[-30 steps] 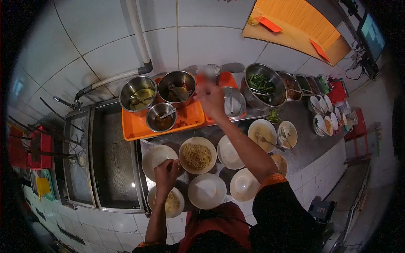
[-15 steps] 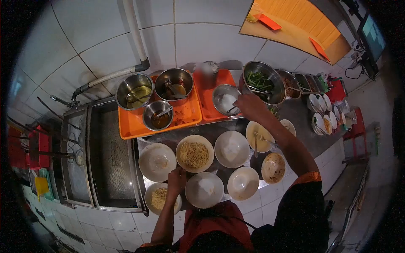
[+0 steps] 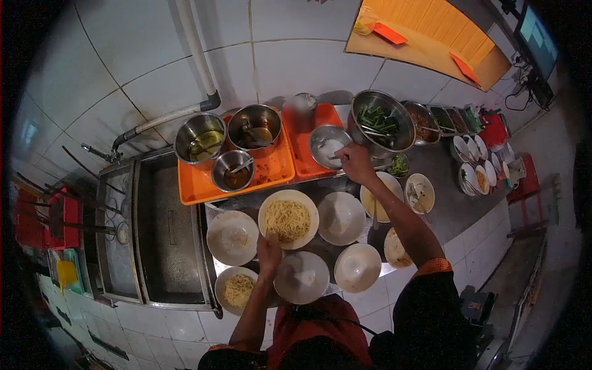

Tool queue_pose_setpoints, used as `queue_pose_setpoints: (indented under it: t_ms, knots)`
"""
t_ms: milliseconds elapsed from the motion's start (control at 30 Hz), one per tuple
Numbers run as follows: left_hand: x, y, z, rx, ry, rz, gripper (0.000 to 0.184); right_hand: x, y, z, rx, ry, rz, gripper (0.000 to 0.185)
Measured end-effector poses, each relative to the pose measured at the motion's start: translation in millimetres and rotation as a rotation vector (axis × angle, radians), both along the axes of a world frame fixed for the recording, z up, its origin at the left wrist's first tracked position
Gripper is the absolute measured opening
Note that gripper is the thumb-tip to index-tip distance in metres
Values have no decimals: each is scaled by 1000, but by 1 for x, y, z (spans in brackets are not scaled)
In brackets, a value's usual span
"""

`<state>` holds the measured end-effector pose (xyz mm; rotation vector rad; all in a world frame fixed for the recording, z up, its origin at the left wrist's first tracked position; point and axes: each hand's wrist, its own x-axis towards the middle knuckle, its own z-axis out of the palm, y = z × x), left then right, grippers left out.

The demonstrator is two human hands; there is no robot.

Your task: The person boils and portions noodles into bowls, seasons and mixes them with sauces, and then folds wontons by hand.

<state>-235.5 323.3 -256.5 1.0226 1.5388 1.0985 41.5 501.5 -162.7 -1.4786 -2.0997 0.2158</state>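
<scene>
My left hand (image 3: 269, 253) is closed on the near rim of a white bowl of noodles (image 3: 288, 219); its thumb lies by the noodles. Higher up, my right hand (image 3: 357, 163) pinches a thin utensil, probably a spoon, mostly hidden by the fingers. It is over a small metal bowl (image 3: 320, 139) holding white powder. Around my left hand stand a second noodle bowl (image 3: 239, 290), a white bowl with residue (image 3: 232, 238) and a pale bowl (image 3: 301, 277). Two more white bowls (image 3: 341, 217) (image 3: 357, 267) stand to the right.
Orange trays (image 3: 280, 169) carry metal pots (image 3: 200, 139) with ladles. A large bowl of green vegetables (image 3: 383, 123) stands at the back right. Several used bowls (image 3: 420, 192) lie under and beside my right arm. A metal sink-like basin (image 3: 172, 234) is on the left.
My left hand has moved up and right onto the noodle bowl's rim, and that bowl looks slightly raised or shifted. My right hand has stayed at the powder bowl, drawn slightly lower.
</scene>
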Motion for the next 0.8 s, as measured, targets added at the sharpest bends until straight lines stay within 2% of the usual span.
queue_pose_setpoints:
  t_ms: [67, 100, 167, 200, 300, 367, 433, 467, 500, 533, 567, 600, 633, 667, 700, 767, 800]
  knots:
    - [0, 8, 23, -43, -200, -62, 34, 3, 2, -8, -130, 152, -81, 17]
    - [-1, 12, 25, -40, -201, -62, 34, 2, 0, -2, -127, 152, -82, 17]
    - [-3, 20, 28, 18, -347, -171, 47, -3, -11, 26, -530, 679, -283, 18]
    - [2, 24, 69, -211, -405, -141, 51, -5, -20, 39, -531, 679, -285, 18]
    - [8, 30, 62, -151, -448, -164, 55, -24, -62, 65, -560, 680, -157, 18]
    - [12, 33, 60, -142, -476, -179, 58, -42, -83, 66, 72, 136, 13, 14]
    - [17, 33, 39, -47, -426, -97, 59, -35, -60, 50, 95, 93, -67, 12]
    - [19, 27, 20, -115, -470, 33, 54, -25, -38, 32, 83, 100, -56, 12]
    - [18, 25, 18, -135, -480, 15, 54, -15, -30, 22, 71, 103, -54, 12]
    - [16, 23, 21, -152, -410, -5, 60, -11, -36, 30, 55, 89, -78, 12]
    - [14, 23, 24, -161, -340, -23, 65, -7, -40, 40, 197, 31, -39, 12]
    - [13, 20, 38, -116, -415, -44, 63, -3, -43, 47, 342, -29, 8, 13]
    - [11, 13, 47, -75, -490, -58, 61, 11, -54, 46, 328, -39, -1, 13]
    - [7, 9, 31, -82, -392, 21, 52, 31, -68, 47, -18, -105, -254, 17]
    - [7, 5, 31, -82, -397, 18, 52, 49, -81, 50, -359, -164, -502, 22]
    - [11, -1, 44, -14, -431, 22, 47, 90, -103, -3, -697, -415, -504, 32]
    - [17, -3, 54, -92, -359, 29, 47, 105, -111, -54, -677, -430, -443, 34]
